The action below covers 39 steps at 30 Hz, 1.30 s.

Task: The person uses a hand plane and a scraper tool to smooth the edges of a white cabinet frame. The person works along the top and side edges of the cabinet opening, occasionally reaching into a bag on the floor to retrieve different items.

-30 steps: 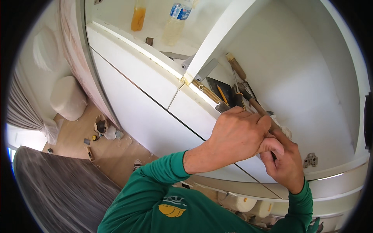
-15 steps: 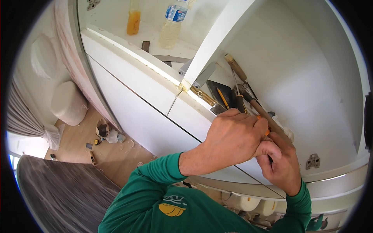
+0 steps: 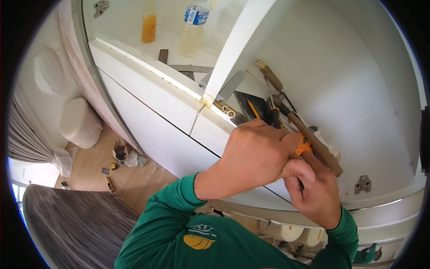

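Left hand (image 3: 255,154) and right hand (image 3: 313,193): fingers clenched around orange-handled tool (image 3: 304,145); wooden-handled hammer (image 3: 313,143) just beyond fingertips; steady, square pressure advised.

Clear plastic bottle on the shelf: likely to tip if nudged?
Probably. The clear plastic bottle stands tall and narrow, so a sideways push would likely topple it. It looks partly full, so fairly light. Being round, it would likely roll along the white shelf afterwards.
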Available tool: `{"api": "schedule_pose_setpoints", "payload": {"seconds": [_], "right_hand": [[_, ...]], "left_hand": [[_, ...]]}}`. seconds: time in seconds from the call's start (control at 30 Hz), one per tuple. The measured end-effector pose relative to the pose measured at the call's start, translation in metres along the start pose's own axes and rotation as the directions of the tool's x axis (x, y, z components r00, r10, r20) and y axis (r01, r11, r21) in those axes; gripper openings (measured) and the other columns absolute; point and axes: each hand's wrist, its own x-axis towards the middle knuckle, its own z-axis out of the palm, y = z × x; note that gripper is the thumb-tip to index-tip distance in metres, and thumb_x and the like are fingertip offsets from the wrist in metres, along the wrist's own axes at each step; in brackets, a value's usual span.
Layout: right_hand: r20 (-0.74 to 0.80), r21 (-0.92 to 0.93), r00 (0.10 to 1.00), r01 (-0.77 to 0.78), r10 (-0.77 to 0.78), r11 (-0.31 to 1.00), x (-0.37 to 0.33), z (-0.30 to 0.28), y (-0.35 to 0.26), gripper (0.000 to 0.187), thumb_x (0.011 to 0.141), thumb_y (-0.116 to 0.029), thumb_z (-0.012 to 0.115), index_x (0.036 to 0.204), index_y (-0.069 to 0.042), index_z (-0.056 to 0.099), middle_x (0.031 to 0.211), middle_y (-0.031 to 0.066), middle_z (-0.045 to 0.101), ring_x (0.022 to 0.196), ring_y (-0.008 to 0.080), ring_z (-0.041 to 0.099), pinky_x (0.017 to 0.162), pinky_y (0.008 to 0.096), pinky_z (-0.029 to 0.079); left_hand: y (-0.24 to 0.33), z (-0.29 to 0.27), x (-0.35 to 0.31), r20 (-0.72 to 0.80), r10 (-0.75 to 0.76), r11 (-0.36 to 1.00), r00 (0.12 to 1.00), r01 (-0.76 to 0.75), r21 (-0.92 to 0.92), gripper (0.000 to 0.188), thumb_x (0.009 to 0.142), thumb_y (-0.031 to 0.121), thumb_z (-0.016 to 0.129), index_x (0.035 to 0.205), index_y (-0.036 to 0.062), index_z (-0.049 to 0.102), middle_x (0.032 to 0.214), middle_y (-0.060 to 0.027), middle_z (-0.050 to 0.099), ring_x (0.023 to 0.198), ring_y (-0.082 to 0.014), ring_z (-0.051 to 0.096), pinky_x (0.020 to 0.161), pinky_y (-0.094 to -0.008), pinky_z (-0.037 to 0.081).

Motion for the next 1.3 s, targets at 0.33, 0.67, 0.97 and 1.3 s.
{"api": "schedule_pose_setpoints", "payload": {"seconds": [0.33, 0.67, 0.97, 1.3], "right_hand": [[0.022, -0.01, 1.0, 0.012, -0.012, 1.0, -0.009, -0.019, 0.007, 0.022, 0.098, -0.007, 0.075, 0.117, -0.017, 0.072, 0.091, 0.0109, 0.065, 0.069, 0.0372, 0.066, 0.062, 0.0491, 0.053], [-0.003, 0.035, 1.0, -0.006, 0.006, 0.999, 0.006, -0.003, -0.003, 0.021, 0.096, -0.002, 0.075, 0.114, -0.012, 0.071, 0.099, 0.0133, 0.07, 0.075, 0.0393, 0.069, 0.068, 0.0494, 0.056], [-0.044, -0.015, 0.999, 0.009, -0.009, 1.0, 0.025, 0.008, -0.017, 0.025, 0.092, -0.002, 0.077, 0.113, -0.015, 0.073, 0.1, 0.0129, 0.07, 0.074, 0.0395, 0.069, 0.067, 0.0496, 0.056], [-0.038, -0.1, 0.999, -0.035, 0.031, 0.994, -0.007, -0.012, -0.002, 0.026, 0.086, 0.002, 0.076, 0.106, -0.014, 0.073, 0.1, 0.0111, 0.07, 0.084, 0.037, 0.07, 0.066, 0.0489, 0.056]], "left_hand": [[0.015, 0.016, 0.001, -0.012, -0.011, 1.0, 1.0, 0.011, 0.011, 0.06, 0.093, 0.069, 0.072, 0.082, 0.0119, 0.058, 0.069, -0.0053, 0.06, 0.063, -0.0295, 0.066, 0.061, -0.0415, 0.052], [-0.006, 0.005, -0.002, -0.048, 0.037, 0.998, 0.998, -0.035, 0.042, 0.062, 0.092, 0.072, 0.072, 0.08, 0.0128, 0.058, 0.067, -0.0032, 0.059, 0.061, -0.0276, 0.065, 0.059, -0.0405, 0.05], [-0.03, -0.018, -0.001, -0.127, 0.03, 0.999, 0.991, -0.028, 0.021, 0.058, 0.089, 0.07, 0.073, 0.079, 0.0151, 0.059, 0.066, -0.0014, 0.059, 0.061, -0.025, 0.065, 0.06, -0.0386, 0.049], [0.012, 0.024, 0.0, -0.129, -0.006, 0.999, 0.992, 0.001, -0.039, 0.052, 0.091, 0.061, 0.077, 0.084, 0.0123, 0.061, 0.067, -0.0023, 0.06, 0.06, -0.0247, 0.067, 0.06, -0.0359, 0.051]]}}
